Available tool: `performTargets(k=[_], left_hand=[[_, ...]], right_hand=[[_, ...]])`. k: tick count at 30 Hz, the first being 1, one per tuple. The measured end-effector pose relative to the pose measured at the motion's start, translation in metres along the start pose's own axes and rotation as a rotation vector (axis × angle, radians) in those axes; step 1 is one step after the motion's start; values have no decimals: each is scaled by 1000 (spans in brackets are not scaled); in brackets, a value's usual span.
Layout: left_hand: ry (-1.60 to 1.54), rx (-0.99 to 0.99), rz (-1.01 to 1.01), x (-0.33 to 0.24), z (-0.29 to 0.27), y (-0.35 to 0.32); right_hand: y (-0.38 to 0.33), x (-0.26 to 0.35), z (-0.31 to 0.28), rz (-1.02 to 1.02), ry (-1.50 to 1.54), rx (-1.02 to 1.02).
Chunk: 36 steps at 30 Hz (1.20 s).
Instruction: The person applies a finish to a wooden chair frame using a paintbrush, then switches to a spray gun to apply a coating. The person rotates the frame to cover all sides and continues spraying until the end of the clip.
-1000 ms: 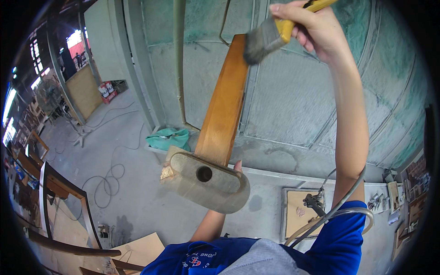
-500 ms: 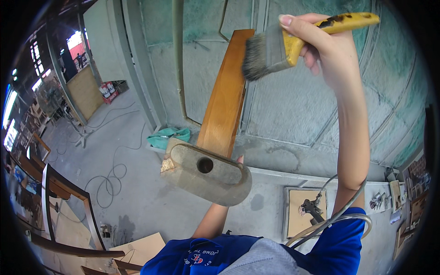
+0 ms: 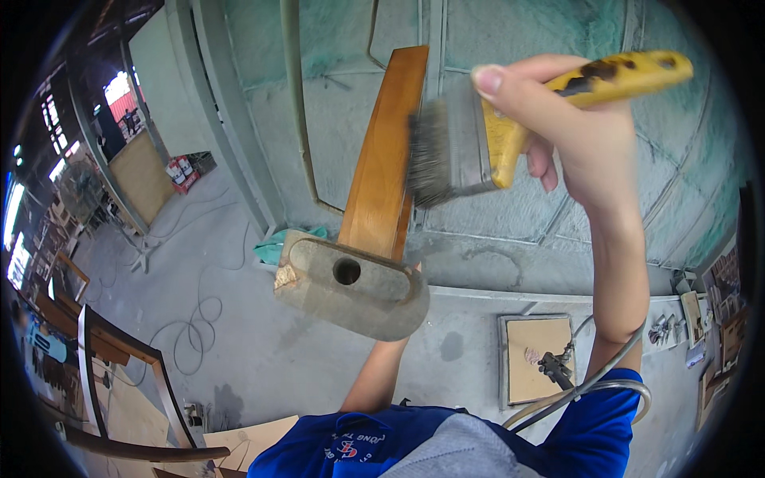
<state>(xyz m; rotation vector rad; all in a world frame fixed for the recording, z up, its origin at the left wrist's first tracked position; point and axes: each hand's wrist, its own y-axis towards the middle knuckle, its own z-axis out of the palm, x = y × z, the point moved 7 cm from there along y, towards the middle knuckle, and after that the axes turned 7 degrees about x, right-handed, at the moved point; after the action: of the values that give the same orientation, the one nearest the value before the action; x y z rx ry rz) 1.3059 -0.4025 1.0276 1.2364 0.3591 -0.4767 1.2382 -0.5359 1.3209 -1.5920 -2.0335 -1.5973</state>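
My right hand (image 3: 574, 119) is closed round the yellow handle of a wide paintbrush (image 3: 466, 143), thumb on its metal band. The dark bristles touch or overlap the right edge of a long orange-brown wooden board (image 3: 386, 135). That board rises away from me, and at its near end is a grey, rounded block (image 3: 351, 291) with a round hole and a chipped, pale left corner. From below, my left hand (image 3: 392, 349) holds up the piece. The block hides most of its fingers; one fingertip shows at the block's right side.
A spray gun (image 3: 555, 368) with a hose lies on a framed panel at right. Green-stained wall panels (image 3: 510, 207) stand ahead, with a green cloth (image 3: 271, 248) at their foot. Curved wooden frames (image 3: 135, 350) stand lower left. A loose hose (image 3: 195, 327) coils on the floor.
My right hand has brought the brush down and nearer along the board's right edge. The board and block have shifted slightly left and up in the picture.
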Motion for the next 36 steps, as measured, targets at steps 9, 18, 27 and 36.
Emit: performTargets(k=[9, 18, 27, 36], left_hand=[[-68, -56, -42, -2, 10, 1], [15, 61, -39, 7, 11, -5], [145, 64, 15, 4, 9, -4], [169, 96, 23, 1, 28, 0]], right_hand=[[4, -9, -9, 35, -17, 50], [21, -14, -16, 1, -112, 6], [64, -38, -42, -82, -235, -121], [82, -63, -68, -110, -90, -147]])
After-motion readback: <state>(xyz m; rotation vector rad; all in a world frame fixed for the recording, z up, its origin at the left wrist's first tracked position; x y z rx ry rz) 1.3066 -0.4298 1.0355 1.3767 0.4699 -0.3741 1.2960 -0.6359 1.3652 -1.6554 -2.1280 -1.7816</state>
